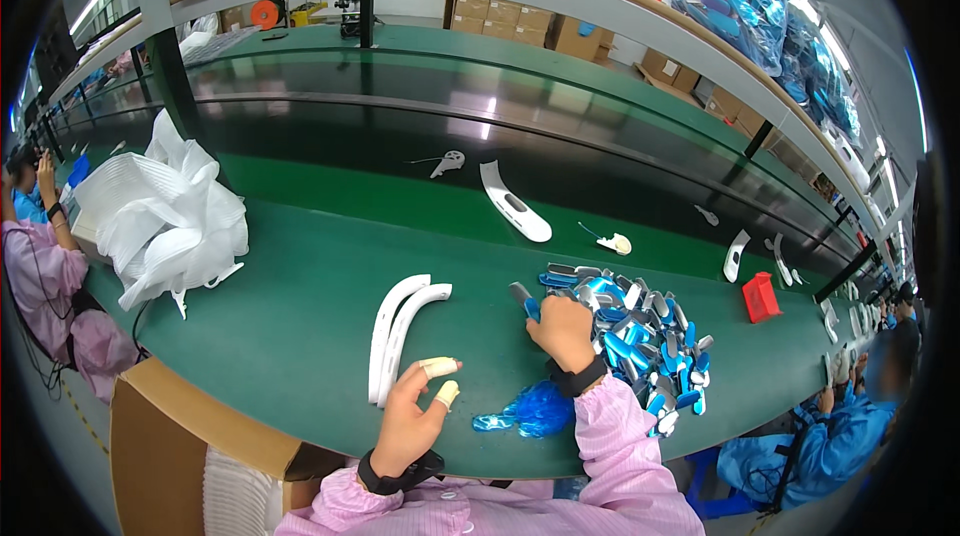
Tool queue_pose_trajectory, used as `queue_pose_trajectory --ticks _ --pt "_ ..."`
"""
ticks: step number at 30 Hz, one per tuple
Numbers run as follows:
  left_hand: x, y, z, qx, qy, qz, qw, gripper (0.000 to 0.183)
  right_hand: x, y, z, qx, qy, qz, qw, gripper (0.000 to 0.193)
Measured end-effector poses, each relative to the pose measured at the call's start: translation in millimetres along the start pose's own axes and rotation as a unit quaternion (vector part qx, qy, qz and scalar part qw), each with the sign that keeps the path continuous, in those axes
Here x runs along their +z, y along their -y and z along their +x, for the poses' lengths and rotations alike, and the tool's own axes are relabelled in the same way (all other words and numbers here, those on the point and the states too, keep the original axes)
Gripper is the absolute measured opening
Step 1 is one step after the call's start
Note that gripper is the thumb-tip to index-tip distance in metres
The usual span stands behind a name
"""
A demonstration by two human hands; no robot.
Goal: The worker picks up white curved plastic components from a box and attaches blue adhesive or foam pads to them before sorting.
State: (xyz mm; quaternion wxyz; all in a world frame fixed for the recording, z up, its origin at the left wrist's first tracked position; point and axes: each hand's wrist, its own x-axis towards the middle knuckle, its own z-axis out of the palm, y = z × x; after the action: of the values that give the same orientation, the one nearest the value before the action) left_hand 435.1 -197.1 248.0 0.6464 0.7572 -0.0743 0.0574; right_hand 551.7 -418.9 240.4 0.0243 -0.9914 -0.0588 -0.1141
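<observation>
Blue part, long axis away-left; right grip pinches it, left grip apart.

Bare green tabletop leaves a broad lane between the white foam wrap on the left and two white curved parts; a narrower gap separates those parts from the right hand. Piled blue-and-grey pieces bar the right; a crumpled blue bag obstructs the near side.

L grip spread; R grip pinched, palm dn.
</observation>
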Motion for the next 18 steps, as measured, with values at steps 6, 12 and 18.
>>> queue_pose_trajectory --ticks 6,12,18 --pt "16 2 -6 -0.061 0.06 -0.122 0.989 0.059 -36 23 -31 -0.062 0.02 0.322 0.944 0.013" --pt "25 -2 -6 0.006 0.075 0.031 0.997 0.062 -65 50 -78 -0.079 0.063 0.388 0.916 0.011" --pt "26 -10 -12 0.038 0.011 0.054 0.998 0.045 -63 65 -93 -0.098 0.025 0.456 0.884 0.014"
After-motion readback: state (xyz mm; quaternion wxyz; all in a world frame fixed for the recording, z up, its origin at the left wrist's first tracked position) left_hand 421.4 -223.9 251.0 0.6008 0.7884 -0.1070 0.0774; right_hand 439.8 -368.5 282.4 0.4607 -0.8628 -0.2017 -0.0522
